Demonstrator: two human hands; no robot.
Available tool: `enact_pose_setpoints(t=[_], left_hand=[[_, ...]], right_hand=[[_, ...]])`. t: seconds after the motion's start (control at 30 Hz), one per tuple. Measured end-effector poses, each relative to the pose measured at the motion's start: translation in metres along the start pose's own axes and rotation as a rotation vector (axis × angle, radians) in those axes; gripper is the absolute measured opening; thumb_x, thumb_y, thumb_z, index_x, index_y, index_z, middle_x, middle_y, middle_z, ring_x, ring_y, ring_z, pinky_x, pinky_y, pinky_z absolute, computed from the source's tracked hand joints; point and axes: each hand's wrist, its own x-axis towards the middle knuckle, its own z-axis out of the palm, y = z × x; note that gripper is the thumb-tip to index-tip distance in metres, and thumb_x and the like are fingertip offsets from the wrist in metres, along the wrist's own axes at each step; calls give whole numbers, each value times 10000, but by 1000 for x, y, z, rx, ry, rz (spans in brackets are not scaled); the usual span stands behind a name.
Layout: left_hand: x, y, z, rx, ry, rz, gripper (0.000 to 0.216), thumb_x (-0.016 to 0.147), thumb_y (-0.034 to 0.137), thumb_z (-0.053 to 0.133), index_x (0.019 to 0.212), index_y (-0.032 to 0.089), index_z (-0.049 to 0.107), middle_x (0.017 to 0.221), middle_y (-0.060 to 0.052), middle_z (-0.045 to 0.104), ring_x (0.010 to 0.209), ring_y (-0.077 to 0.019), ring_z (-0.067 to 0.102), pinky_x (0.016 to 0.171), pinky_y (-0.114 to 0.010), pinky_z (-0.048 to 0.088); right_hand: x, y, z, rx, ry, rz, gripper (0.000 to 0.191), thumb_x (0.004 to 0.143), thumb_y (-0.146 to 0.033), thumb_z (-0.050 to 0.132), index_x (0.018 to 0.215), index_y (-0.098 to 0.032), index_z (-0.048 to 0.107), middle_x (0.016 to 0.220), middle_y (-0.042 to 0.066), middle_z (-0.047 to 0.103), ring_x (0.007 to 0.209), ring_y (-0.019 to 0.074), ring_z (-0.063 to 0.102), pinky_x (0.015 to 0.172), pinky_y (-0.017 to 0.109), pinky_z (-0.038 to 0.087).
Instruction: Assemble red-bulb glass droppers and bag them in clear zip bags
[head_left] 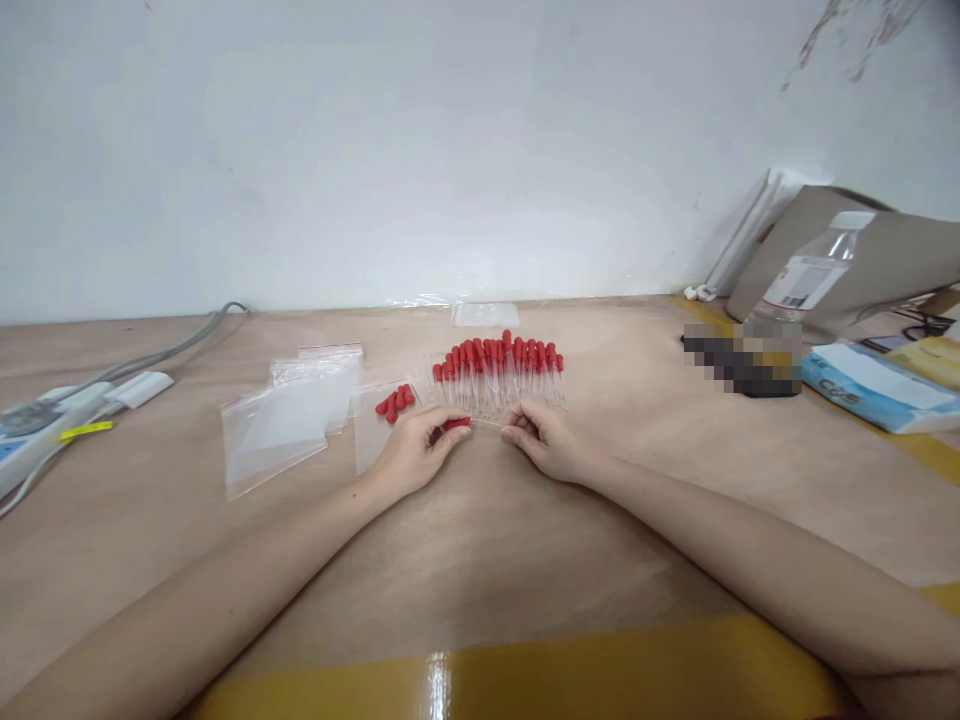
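My left hand (420, 440) pinches a red rubber bulb (457, 424) between thumb and fingers. From that bulb a thin clear dropper tube (487, 424) runs across to my right hand (551, 440), whose fingertips are closed on its other end. Whether the tube sits inside the bulb is too small to tell. Just beyond my hands lies a fanned row of droppers (499, 360) with red bulbs at the far side and clear tubes toward me. Several loose red bulbs (395, 403) rest on a clear plastic bag (367, 440) beside my left hand.
Clear zip bags (289, 410) lie overlapping at left, near a power strip (45, 430) with a grey cable. Another flat bag (486, 314) is by the wall. On the right are a plastic bottle (814, 270), a blue tissue pack (877, 385) and a dark, partly blurred object (750, 375).
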Motion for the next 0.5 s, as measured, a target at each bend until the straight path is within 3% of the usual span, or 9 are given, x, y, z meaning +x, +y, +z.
enact_pose_setpoints(t=[0.27, 0.5], left_hand=[[-1, 1, -1, -70, -57, 58, 167, 837, 292, 511, 887, 188, 632, 857, -27, 656, 787, -152, 602, 715, -273, 472], [0, 3, 0, -10, -127, 100, 166, 852, 263, 484, 875, 183, 627, 829, -29, 640, 769, -149, 592, 696, -272, 465]], right_hand=[[4, 9, -6, -40, -84, -131, 165, 837, -244, 469, 789, -169, 608, 732, 7, 628, 670, 114, 546, 633, 232, 383], [9, 6, -13, -521, -23, -325, 214, 872, -262, 439, 812, -190, 632, 795, 25, 655, 692, 129, 547, 742, 300, 264]])
